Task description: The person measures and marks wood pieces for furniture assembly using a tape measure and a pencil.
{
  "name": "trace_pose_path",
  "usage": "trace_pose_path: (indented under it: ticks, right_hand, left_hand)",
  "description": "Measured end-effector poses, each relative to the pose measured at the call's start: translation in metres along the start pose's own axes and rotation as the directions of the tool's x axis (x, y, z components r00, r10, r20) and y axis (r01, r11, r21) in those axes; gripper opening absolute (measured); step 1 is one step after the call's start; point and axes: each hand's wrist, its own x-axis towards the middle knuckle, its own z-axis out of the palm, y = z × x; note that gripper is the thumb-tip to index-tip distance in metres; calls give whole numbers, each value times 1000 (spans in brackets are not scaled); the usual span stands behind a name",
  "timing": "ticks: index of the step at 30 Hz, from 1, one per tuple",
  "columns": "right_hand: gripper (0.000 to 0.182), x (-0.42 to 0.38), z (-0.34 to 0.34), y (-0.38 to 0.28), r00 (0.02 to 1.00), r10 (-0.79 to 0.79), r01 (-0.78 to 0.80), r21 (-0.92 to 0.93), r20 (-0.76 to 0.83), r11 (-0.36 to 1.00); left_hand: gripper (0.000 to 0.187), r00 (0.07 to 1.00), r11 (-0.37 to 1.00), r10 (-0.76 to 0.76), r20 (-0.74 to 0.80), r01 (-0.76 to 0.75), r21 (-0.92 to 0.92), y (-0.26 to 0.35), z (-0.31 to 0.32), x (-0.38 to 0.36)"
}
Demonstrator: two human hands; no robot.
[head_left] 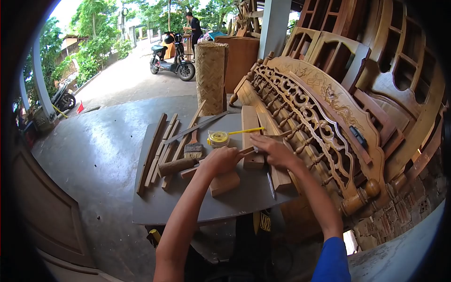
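Observation:
My left hand (223,160) is closed around a thin wooden strip (246,150) held slanting over the table. The fingers of my right hand (274,151) are closed at the strip's right part, with a small pale bit below them that I cannot make out. Just beyond lies a clear-cased tape measure (218,138), its yellow blade pulled out to the right. Left of my left hand are a wooden cylinder (178,166) and a flat paintbrush (193,148). Under my forearms and hands lie a wooden block (224,184), thicker wooden pieces (253,161) and a pen (271,184).
Several wooden strips (152,152) and a metal ruler (195,128) lie on the grey table (188,204). Carved wooden panels (324,108) lean close on the right. Behind the table stands a woven roll (211,77). Farther off are a scooter (173,58) and a person (193,28).

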Motion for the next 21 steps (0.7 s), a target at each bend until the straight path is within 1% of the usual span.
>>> trace_pose_path:
  ticks: [1, 2, 3, 4, 5, 7, 8, 11, 12, 14, 15, 16, 19, 20, 21]
  right_hand:
    - [69, -3, -10, 10, 999, 6, -6, 4, 53, 1000]
    - [69, -3, -9, 33, 989, 141, -142, 14, 44, 990]
    - [69, -1, -12, 41, 962, 272, -273, 22, 30, 962]
    - [65, 0, -10, 45, 938, 345, -341, 82, -35, 936]
    - [63, 1, -4, 46, 970, 237, -235, 38, -54, 971]
    - [61, 0, 5, 18, 997, 1, -6, -57, -73, 998]
    - [60, -1, 7, 8, 982, -164, 174, 111, -97, 978]
    - [64, 2, -1, 35, 992, 110, -104, 92, -59, 990]
    - [66, 9, -6, 40, 972, 233, -227, 150, -23, 962]
    - [64, 13, 7, 31, 997, 65, -62, 81, -44, 995]
    - [64, 12, 13, 9, 999, -20, 22, 49, -43, 999]
    - [64, 5, 13, -17, 991, -129, 132, 229, -29, 965]
    - [63, 8, 1, 10, 997, -75, 79, 171, -30, 982]
    - [60, 10, -7, 21, 998, 64, -61, 260, -3, 964]
    - [57, 15, -15, 26, 980, 195, -196, 337, 37, 921]
  left_hand:
    - [43, 1000, 1000, 1, -12, -1, 19, 2, 2, -1]
    - [43, 1000, 1000, -8, -21, 9, 17, 7, -2, -4]
    - [44, 1000, 1000, -18, 7, 18, 7, 7, 0, -3]
    - [45, 999, 1000, -28, 30, 28, 2, 5, 0, -1]
    - [47, 998, 999, -40, 46, 40, -2, 3, -1, 2]
    - [49, 996, 997, -57, 66, 59, -39, -1, -3, 5]
    - [50, 994, 996, -67, 81, 72, -56, -3, -3, 5]
    - [53, 991, 995, -100, 84, 102, -23, 2, -7, 3]
    - [53, 993, 996, -86, 77, 89, -32, 3, -9, 2]
    - [53, 987, 993, -114, 117, 118, -21, 1, -10, 7]
    - [53, 981, 990, -133, 142, 137, -18, -1, -7, 9]
    - [52, 988, 994, -106, 109, 109, -19, -2, -6, 9]
    - [52, 999, 1000, -20, 26, 20, -15, 0, -3, 2]
    - [50, 1000, 1000, 27, -5, -27, 4, -11, 7, 7]
    - [48, 1000, 1000, -5, 16, 5, 13, -9, 4, 5]
